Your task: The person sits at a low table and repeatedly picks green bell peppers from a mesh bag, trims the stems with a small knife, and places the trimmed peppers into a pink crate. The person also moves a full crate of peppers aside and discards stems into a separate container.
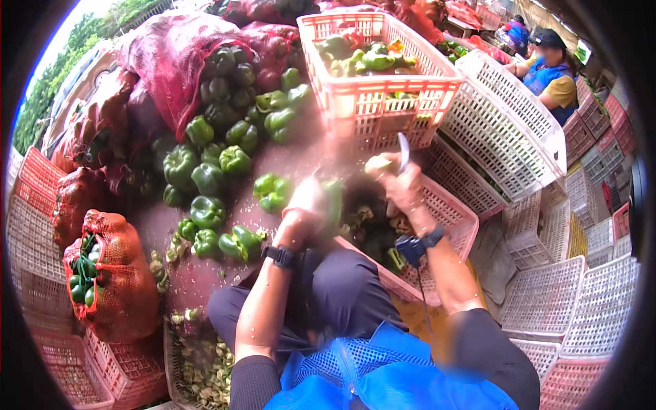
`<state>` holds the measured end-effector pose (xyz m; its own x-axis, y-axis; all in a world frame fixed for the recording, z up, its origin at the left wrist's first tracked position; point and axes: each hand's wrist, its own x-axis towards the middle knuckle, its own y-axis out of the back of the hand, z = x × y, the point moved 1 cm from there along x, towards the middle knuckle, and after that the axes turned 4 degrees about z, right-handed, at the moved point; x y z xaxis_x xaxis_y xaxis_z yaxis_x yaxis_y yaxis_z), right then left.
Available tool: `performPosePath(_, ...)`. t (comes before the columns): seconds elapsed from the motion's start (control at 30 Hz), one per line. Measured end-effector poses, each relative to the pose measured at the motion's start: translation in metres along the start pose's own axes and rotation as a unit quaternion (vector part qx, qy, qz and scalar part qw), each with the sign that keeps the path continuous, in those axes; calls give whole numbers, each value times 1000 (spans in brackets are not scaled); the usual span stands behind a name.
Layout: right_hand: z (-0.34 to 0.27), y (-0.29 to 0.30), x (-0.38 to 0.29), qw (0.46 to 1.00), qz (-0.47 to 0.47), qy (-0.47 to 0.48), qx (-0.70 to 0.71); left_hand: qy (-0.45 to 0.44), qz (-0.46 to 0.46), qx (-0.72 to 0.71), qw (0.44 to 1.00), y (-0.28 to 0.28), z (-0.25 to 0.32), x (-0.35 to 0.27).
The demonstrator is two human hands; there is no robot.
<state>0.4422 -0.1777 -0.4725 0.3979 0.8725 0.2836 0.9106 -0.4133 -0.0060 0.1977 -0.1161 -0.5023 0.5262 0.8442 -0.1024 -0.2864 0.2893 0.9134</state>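
My left hand (307, 197), pale and motion-blurred, closes around a blurred green bell pepper (334, 202). In my right hand (405, 187) is a small knife (404, 151) with a curved blade pointing up. A pale green piece (380, 164), perhaps a pepper core, is at that hand's fingers. Just left of my left hand, a whole bell pepper (271, 192) lies on the reddish work surface (205, 279). More green peppers (207, 178) are heaped beyond it. Below my right hand is a pink plastic crate (456, 218) with dark contents and pepper scraps.
A pink crate (384, 84) of peppers stands ahead, beside a tilted white crate (507, 123). Mesh sacks (174, 56) bulge at the back left. A red net bag (123, 277) of peppers sits left, above a bin of trimmings (202, 369). Another person (551, 77) works at the right.
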Motion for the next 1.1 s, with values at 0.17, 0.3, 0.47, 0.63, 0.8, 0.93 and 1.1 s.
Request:
performPosePath(0.17, -35, 4, -7, 996, -90, -11, 26, -223, 199, -136, 945, 54, 41, 1)
performPosePath(0.3, -67, -14, -10, 924, -157, 219, -272, -111, 155, -234, 953, 75, 92, -7)
performPosePath(0.47, -72, -57, -14, 930, -169, 231, -232, -54, 172, -169, 969, 66, 63, -2)
performPosePath(0.63, -53, -86, -25, 949, -176, 182, -186, 50, 296, -218, 929, 66, 40, -19)
performPosePath(0.8, -58, -89, -28, 946, -219, 157, -183, 101, 491, -178, 847, 87, -13, -50)
performPosePath(0.93, -4, -48, -7, 860, -323, 225, -326, 121, 455, 52, 881, 155, -103, -142)
performPosePath(1.1, 13, -109, -5, 884, -299, 137, -334, 326, 304, 198, 873, 185, -197, -252)
